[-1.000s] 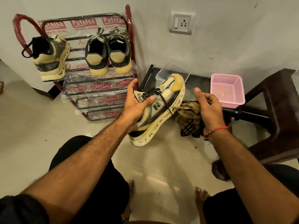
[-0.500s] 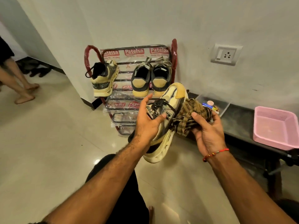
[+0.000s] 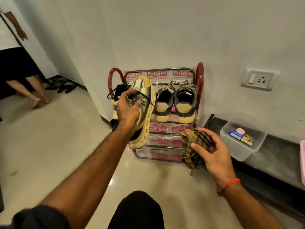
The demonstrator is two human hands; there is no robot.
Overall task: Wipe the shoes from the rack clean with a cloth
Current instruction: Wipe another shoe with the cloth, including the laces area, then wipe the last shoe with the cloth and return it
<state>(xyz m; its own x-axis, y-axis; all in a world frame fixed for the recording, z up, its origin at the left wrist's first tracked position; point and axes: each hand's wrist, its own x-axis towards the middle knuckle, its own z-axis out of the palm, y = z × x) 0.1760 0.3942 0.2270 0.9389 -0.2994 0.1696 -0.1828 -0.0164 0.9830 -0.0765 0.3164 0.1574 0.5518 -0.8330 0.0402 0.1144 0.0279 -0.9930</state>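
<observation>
Head view, sneaker pair on rack, box beside

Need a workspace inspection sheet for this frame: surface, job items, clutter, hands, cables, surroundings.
Surface: glossy tiled floor.
Job's things: cream sneaker held up before the rack; grey pair on the top shelf; checked cloth off the shoe.
Clutter: clear tub of small items on a dark bench.
Hands: left hand grips sneaker; right hand holds cloth.
Cables: nothing seen.
Surroundings: wall socket; bystander at left.
</observation>
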